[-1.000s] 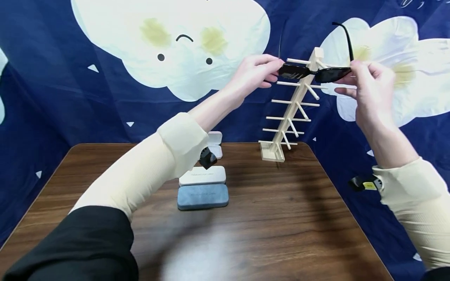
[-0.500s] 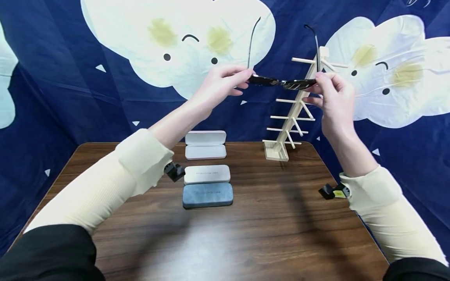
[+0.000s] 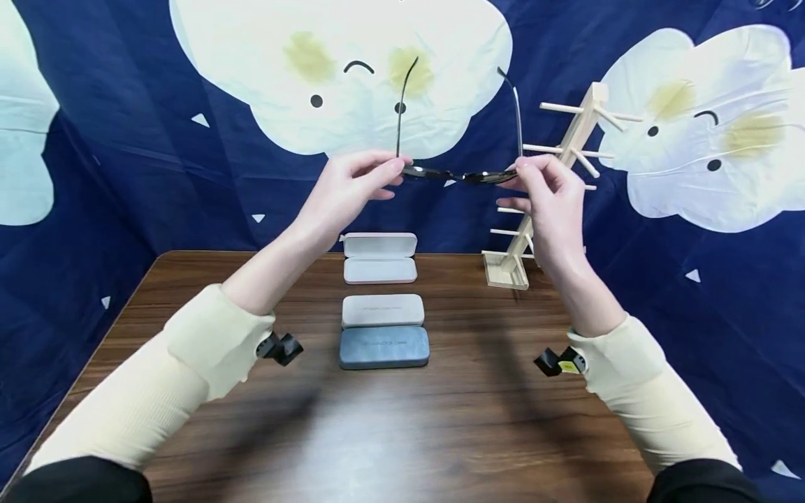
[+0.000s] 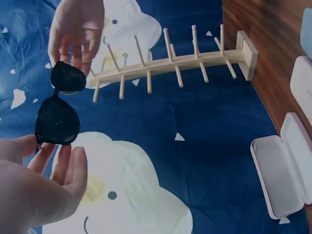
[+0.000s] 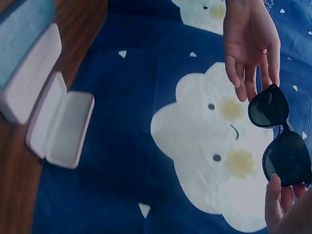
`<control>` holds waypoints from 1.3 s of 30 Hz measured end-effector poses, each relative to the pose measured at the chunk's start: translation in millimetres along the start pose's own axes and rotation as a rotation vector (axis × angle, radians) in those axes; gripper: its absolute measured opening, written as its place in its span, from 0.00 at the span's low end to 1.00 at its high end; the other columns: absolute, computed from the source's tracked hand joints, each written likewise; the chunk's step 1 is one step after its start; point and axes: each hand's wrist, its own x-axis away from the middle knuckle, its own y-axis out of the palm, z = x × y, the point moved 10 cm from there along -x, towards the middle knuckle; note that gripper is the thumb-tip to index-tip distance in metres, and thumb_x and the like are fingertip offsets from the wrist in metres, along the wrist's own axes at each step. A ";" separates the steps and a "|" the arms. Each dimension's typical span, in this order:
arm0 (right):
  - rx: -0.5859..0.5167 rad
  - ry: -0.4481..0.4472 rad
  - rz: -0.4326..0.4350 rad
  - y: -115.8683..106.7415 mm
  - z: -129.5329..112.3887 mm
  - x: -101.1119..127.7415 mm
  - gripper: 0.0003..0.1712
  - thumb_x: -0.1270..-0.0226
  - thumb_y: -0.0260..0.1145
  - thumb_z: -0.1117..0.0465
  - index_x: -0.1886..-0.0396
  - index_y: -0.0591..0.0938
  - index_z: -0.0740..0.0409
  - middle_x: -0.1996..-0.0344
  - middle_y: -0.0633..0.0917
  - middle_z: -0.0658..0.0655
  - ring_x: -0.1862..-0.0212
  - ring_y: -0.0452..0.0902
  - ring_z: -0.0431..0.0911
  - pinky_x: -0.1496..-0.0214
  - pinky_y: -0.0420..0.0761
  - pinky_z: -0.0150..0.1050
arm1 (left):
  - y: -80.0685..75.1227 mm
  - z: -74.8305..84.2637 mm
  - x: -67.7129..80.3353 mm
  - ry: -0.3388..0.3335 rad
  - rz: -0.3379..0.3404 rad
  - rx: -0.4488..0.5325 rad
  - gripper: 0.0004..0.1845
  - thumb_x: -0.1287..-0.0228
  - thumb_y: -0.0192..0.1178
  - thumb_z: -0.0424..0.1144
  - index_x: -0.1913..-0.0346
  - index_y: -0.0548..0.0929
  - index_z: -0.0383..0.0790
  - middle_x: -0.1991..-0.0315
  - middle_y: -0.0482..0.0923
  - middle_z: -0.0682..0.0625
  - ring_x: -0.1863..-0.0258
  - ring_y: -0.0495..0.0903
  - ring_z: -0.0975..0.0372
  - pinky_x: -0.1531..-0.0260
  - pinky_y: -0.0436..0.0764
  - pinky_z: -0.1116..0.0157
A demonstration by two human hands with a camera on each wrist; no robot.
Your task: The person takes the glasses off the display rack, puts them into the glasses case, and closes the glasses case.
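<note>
We hold a pair of black sunglasses with dark lenses and thin temples (image 3: 463, 175) in the air between both hands, above the far part of the brown wooden table (image 3: 478, 426). Our left hand (image 3: 349, 188) pinches the left end of the frame with thumb and fingertips, and our right hand (image 3: 546, 195) pinches the right end in the same way (the other fingers stay loose and spread). We judge that this grip at the two corners keeps the lenses free of fingerprints and keeps the frame level, with the temples open and standing upward.

Below the glasses, three cases lie in a row on the table: an open pale pink hard case (image 3: 380, 258) at the far edge, then a closed light grey case (image 3: 382, 310), then a closed blue-grey case (image 3: 384, 346) touching it. The light wooden display rack with thin pegs (image 3: 569, 150) stands near the far right corner, just behind our right hand.

Our right hand covers the lower pegs of the rack. In the head view the lenses appear only as a thin edge. The small print on the closed cases is not readable. The wrist views show only part of each hand.
</note>
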 end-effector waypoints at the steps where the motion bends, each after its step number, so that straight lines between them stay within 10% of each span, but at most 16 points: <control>1: 0.012 0.001 -0.003 1.0 2.2 3.0 0.07 0.26 0.63 0.65 0.66 0.84 0.59 0.63 0.86 0.53 0.63 0.88 0.43 0.67 0.89 0.35 | -0.9 -1.7 4.2 0.005 0.010 -0.008 0.19 0.23 0.58 0.46 0.37 0.84 0.42 0.37 0.83 0.50 0.41 0.82 0.57 0.40 0.83 0.61; 39: -0.036 0.264 -0.050 29.7 97.9 108.3 0.04 0.23 0.62 0.64 0.57 0.83 0.56 0.57 0.88 0.48 0.53 0.88 0.43 0.55 0.90 0.40 | -15.8 -96.7 120.5 -0.144 0.234 -0.018 0.17 0.24 0.60 0.45 0.41 0.86 0.41 0.40 0.85 0.47 0.54 0.84 0.75 0.48 0.82 0.76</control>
